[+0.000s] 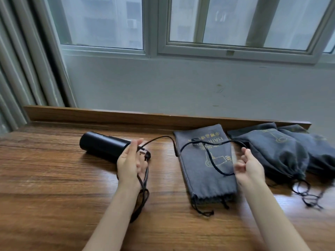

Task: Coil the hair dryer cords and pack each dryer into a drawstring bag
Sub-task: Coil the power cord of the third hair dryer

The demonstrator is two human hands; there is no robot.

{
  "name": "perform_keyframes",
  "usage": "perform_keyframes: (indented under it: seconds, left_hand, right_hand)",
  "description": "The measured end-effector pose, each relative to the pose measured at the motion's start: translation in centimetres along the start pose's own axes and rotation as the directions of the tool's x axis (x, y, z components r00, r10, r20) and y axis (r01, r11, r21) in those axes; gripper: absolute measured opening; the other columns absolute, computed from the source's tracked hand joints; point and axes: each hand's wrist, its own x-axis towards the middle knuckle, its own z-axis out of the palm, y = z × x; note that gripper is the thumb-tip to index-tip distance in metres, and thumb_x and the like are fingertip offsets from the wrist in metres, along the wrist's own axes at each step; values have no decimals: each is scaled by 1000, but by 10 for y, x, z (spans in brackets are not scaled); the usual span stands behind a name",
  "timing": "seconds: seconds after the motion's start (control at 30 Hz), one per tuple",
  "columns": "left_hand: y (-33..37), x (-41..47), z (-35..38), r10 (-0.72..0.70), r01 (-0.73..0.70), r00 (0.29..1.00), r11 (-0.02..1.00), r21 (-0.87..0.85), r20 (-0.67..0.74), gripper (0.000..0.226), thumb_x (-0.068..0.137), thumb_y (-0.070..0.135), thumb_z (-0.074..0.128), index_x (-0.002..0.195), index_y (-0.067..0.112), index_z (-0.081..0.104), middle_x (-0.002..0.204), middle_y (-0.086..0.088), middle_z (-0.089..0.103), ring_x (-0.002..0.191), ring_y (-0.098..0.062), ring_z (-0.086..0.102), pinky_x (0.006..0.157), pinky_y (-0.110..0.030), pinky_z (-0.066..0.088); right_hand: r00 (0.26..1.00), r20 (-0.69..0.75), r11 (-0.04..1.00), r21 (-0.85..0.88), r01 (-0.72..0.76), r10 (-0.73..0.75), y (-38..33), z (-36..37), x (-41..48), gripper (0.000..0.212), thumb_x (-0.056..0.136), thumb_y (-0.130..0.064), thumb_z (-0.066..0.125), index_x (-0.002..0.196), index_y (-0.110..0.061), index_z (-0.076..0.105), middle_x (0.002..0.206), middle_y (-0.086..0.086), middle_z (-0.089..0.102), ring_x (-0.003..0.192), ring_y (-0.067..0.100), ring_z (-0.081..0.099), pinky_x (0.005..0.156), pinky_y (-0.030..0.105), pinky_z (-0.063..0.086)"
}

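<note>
A black cylindrical hair dryer [101, 144] lies on its side on the brown wooden table [54, 178], its near end just beyond the left hand [129, 161]. That hand's fingers are nearly straight, and loops of the thin black cord [163, 137] hang across its palm. The cord arcs rightward over a flat grey fabric drawstring bag [204, 178] to the right hand [249, 167], whose curled fingers pinch it. Two filled grey bags [272, 151] lie just right of that hand.
</note>
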Motion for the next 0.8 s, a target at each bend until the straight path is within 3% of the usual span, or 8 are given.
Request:
perform_keyframes:
  seconds: [0.17, 0.3, 0.37, 0.43, 0.5, 0.63, 0.7, 0.8]
  left_hand:
    - [-3, 5, 1, -51, 55, 998, 991, -125, 36, 19, 97, 20, 43, 93, 13, 61, 51, 7, 55, 40, 0, 42, 39, -9, 33]
    - [-11, -9, 10, -118, 85, 962, 987, 138, 248, 21, 98, 15, 40, 104, 14, 60, 90, -1, 74, 55, -3, 56, 48, -14, 46]
    - [-14, -15, 15, -99, -8, 936, 954, 300, 338, 20, 98, 10, 39, 104, 13, 58, 90, 0, 74, 51, -2, 52, 45, -14, 42]
    - [-19, -22, 21, -80, -135, 894, 891, 434, 442, 16, 98, 8, 40, 104, 10, 55, 77, 5, 73, 48, -2, 49, 43, -15, 39]
    - [-21, -28, 25, -106, -184, 847, 860, 476, 521, 16, 98, 9, 41, 107, 6, 53, 56, 7, 62, 45, -4, 46, 43, -16, 38]
    - [-17, -31, 23, -279, -40, 770, 876, 481, 573, 19, 97, 8, 43, 114, 0, 45, 61, -1, 64, 34, -5, 33, 37, -15, 28]
    - [-11, -32, 23, -378, 47, 699, 871, 489, 607, 25, 96, 7, 44, 121, 5, 42, 74, -6, 70, 36, -5, 35, 38, -15, 31]
    - [-3, -29, 20, -514, -254, 543, 653, 714, 664, 42, 90, 16, 59, 127, 20, 40, 86, 1, 70, 64, -8, 61, 64, -20, 52]
  right_hand:
    - [976, 219, 933, -352, 69, 11, 22, 3, -4, 20, 98, -14, 42, 95, -11, 62, 52, -9, 32, 36, 1, 28, 32, 8, 23]
    - [869, 463, 541, -692, 478, -176, 33, 10, -16, 34, 93, -8, 49, 126, -9, 55, 104, 4, 63, 91, 12, 58, 64, 19, 53]
    - [738, 629, 358, -648, 672, -245, 36, 11, -29, 49, 88, -8, 60, 135, -9, 46, 142, 0, 41, 130, 13, 40, 95, 27, 49]
    - [494, 833, 298, -419, 858, -250, 41, 14, -44, 57, 86, -11, 63, 138, -16, 41, 149, -7, 28, 140, 7, 23, 96, 13, 43]
    - [330, 934, 302, -278, 912, -138, 45, 17, -52, 48, 89, -15, 60, 134, -21, 46, 141, -8, 43, 132, 0, 35, 88, 11, 45]
    - [410, 907, 310, -364, 878, -95, 42, 16, -48, 26, 94, -6, 49, 94, -29, 63, 85, -10, 63, 74, 0, 60, 63, 14, 48]
    - [463, 869, 335, -389, 858, -176, 30, 14, -42, 30, 95, -9, 48, 85, -34, 62, 80, -11, 64, 69, 1, 60, 62, 13, 49]
    - [510, 791, 317, -415, 853, -339, 9, 11, -30, 26, 96, -24, 42, 84, -35, 62, 84, -15, 65, 73, 0, 59, 65, 14, 48]
